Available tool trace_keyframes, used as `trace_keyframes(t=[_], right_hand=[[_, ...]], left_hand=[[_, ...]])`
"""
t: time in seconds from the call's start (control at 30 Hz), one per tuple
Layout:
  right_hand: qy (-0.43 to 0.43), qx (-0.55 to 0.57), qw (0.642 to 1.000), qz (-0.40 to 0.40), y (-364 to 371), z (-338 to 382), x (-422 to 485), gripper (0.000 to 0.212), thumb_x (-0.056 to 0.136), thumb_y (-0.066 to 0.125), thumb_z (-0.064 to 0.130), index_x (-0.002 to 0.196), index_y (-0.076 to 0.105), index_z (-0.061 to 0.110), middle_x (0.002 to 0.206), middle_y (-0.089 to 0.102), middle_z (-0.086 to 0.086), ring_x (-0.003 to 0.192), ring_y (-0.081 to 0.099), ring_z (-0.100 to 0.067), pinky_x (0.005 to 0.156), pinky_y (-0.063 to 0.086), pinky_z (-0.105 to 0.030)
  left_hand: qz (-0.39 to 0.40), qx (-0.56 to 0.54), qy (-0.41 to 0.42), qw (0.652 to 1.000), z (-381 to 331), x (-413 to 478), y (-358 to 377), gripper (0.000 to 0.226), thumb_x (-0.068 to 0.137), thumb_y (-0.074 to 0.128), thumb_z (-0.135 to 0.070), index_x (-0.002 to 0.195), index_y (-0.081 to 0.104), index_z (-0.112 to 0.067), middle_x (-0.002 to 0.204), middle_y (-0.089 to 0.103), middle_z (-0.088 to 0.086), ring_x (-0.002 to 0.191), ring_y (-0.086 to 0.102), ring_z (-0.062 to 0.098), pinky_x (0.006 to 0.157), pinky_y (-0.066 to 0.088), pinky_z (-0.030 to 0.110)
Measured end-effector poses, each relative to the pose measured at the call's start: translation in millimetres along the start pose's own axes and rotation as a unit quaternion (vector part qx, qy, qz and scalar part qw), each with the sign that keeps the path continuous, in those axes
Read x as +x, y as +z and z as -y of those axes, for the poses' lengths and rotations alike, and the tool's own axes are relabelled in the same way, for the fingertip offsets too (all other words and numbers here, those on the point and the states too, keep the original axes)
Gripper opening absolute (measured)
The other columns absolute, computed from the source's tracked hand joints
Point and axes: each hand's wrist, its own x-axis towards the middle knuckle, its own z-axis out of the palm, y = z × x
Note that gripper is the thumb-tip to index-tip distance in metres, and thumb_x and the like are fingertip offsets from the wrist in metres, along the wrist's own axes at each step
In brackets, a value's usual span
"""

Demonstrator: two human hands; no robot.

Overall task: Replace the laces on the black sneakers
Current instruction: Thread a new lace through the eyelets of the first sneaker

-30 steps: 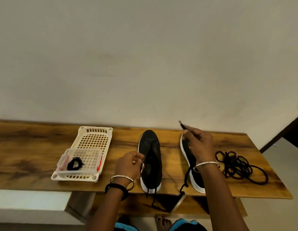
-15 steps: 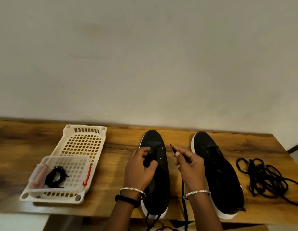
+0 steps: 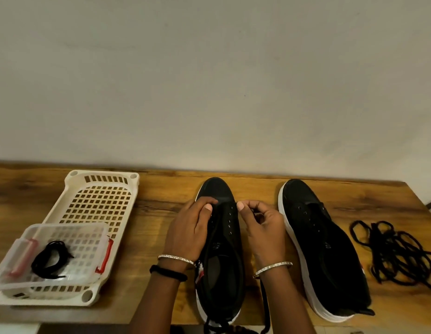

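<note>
The left sneaker (image 3: 221,249) of the black pair lies toe-away near the middle of the wooden surface (image 3: 152,213), its white sole at the near edge. Both hands work at the top of its eyelet rows, just behind the toe cap. The left hand (image 3: 188,232) rests against the shoe's left side, thumb and forefinger pressed together at the upper eyelet; what they pinch is too dark against the shoe to make out. The right hand (image 3: 262,227) sits at the shoe's right side, its fingers (image 3: 241,206) curled shut on a black lace (image 3: 264,307) that drops past the wrist and hangs over the near edge of the surface. More lace dangles below the heel.

The right sneaker (image 3: 322,251) lies just beside, parallel, with bare eyelets showing. Further right, well apart from the hands, a loose tangle of black laces (image 3: 397,251) sprawls on the wood.

On the far left stands a cream plastic basket (image 3: 101,194) with a slotted base. Inside its near end sits a clear box with red clips (image 3: 53,254), holding a small coiled black lace (image 3: 52,259).
</note>
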Motion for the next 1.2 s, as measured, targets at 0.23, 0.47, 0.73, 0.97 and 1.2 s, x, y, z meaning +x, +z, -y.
trace_keyframes(t=[0.23, 0.47, 0.73, 0.97, 1.2], right_hand=[[-0.055, -0.065, 0.996, 0.032, 10.4, -5.4, -3.9, 0.007, 0.092, 0.071, 0.017, 0.089, 0.076, 0.022, 0.085, 0.074, 0.01, 0.083, 0.069, -0.01, 0.075, 0.058, -0.036], [-0.098, -0.164, 0.979, 0.071, 9.2, -6.3, -4.1, 0.007, 0.087, 0.075, 0.016, 0.085, 0.076, 0.023, 0.084, 0.071, 0.015, 0.086, 0.064, 0.0, 0.074, 0.048, -0.016], [-0.061, -0.206, 0.975, 0.056, 19.5, -0.8, -10.0, 0.018, 0.087, 0.075, 0.02, 0.079, 0.069, 0.035, 0.084, 0.065, 0.016, 0.084, 0.06, 0.0, 0.071, 0.044, -0.02], [-0.028, -0.219, 0.973, 0.069, 26.1, 2.8, -9.0, 0.011, 0.087, 0.075, 0.018, 0.084, 0.075, 0.029, 0.089, 0.065, 0.01, 0.092, 0.062, -0.012, 0.08, 0.05, -0.032], [-0.006, -0.193, 0.978, 0.074, 29.4, -0.7, -6.3, 0.014, 0.085, 0.078, 0.023, 0.08, 0.076, 0.035, 0.092, 0.069, 0.007, 0.089, 0.06, -0.003, 0.069, 0.04, -0.014]], left_hand=[[0.018, -0.101, 0.008, 0.995, 1.3, -0.3, -3.3, 0.018, 0.086, 0.048, -0.022, 0.094, 0.063, -0.026, 0.074, 0.059, -0.009, 0.065, 0.054, 0.008, 0.059, 0.041, 0.025], [0.089, -0.242, -0.05, 0.965, 9.0, 4.6, -10.6, 0.023, 0.088, 0.051, -0.014, 0.102, 0.069, -0.016, 0.072, 0.051, 0.001, 0.052, 0.044, 0.008, 0.049, 0.035, 0.019], [0.123, -0.247, -0.054, 0.96, 10.8, 2.2, -17.5, 0.034, 0.098, 0.046, 0.006, 0.111, 0.069, -0.016, 0.08, 0.055, 0.006, 0.052, 0.047, 0.012, 0.05, 0.038, 0.014], [0.117, -0.227, -0.039, 0.966, 11.5, -1.0, -17.7, 0.036, 0.098, 0.049, 0.003, 0.115, 0.069, -0.022, 0.077, 0.057, 0.0, 0.055, 0.05, 0.012, 0.051, 0.04, 0.016], [0.054, -0.211, -0.104, 0.971, 11.0, -3.6, -17.6, 0.02, 0.092, 0.066, -0.007, 0.109, 0.059, -0.017, 0.083, 0.066, 0.004, 0.056, 0.06, 0.012, 0.049, 0.046, 0.022]])
